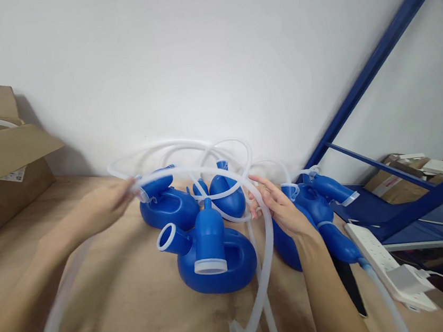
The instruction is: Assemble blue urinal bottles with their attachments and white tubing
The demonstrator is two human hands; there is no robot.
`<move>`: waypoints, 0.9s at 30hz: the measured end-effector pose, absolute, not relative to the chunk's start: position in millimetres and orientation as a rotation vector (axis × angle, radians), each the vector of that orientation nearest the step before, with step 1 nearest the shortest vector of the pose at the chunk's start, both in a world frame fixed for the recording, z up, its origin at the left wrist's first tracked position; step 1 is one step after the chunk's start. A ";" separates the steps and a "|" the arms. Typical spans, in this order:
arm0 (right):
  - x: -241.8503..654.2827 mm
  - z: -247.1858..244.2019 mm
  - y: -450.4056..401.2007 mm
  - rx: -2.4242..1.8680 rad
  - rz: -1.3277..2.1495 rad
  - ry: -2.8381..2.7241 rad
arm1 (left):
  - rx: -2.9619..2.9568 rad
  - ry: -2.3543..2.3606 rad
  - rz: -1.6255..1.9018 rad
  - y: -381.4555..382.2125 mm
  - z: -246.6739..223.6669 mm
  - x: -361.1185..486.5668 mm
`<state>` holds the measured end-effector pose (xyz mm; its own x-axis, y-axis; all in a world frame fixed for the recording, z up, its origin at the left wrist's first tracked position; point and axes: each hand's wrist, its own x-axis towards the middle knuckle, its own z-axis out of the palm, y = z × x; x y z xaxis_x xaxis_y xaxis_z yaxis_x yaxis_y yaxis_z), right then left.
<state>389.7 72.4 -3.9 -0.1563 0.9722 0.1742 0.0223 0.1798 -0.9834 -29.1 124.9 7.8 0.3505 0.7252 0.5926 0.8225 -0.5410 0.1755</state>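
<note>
My left hand (119,199) is closed on a translucent plastic tube (190,170), pinching it at the left of its arch. From there the tube curves over to my right hand (276,205), whose fingers are loosely curled behind and against it; the thumb's grip is partly hidden. Below the arch lies a blue urinal bottle (220,262) with a handle and a white-rimmed spout. A separate blue funnel-shaped piece (209,234) with a white rim rests over it. Another blue bottle (166,209) sits behind, close to my left hand.
More blue bottles (316,203) stand at the right, beside a white power strip (389,269) with a plugged-in adapter. An open cardboard box (8,158) is at the left. Behind are a white wall (177,59) and a blue metal rack (377,57). Loops of tube lie among the bottles.
</note>
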 end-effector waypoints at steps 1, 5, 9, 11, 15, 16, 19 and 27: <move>389.9 -1.8 68.6 -0.952 1.239 -1.432 | -2.360 -1.610 -0.988 120.4 20.0 -29.9; 386.2 2.9 54.9 -0.696 1.440 -1.515 | -1.997 -1.995 -1.513 107.7 47.1 -28.6; 368.8 2.6 48.5 -0.562 1.556 -1.657 | -1.809 -1.805 -2.287 113.1 51.3 -34.2; 357.7 1.7 46.3 -0.533 1.622 -1.726 | -1.702 -1.654 -2.504 118.1 52.2 -41.6; 339.2 4.4 37.4 -0.583 1.651 -1.683 | -1.582 -1.672 -2.314 123.4 49.1 -56.9; 335.7 7.0 34.2 -0.613 1.593 -1.626 | -1.577 -1.705 -2.154 124.0 47.1 -58.9; 327.1 18.5 25.5 -0.703 1.346 -1.396 | -1.651 -1.690 -1.687 123.0 41.9 -57.3; 304.5 45.0 32.8 -0.618 1.052 -1.095 | -2.202 -1.294 -1.317 57.8 54.9 -15.1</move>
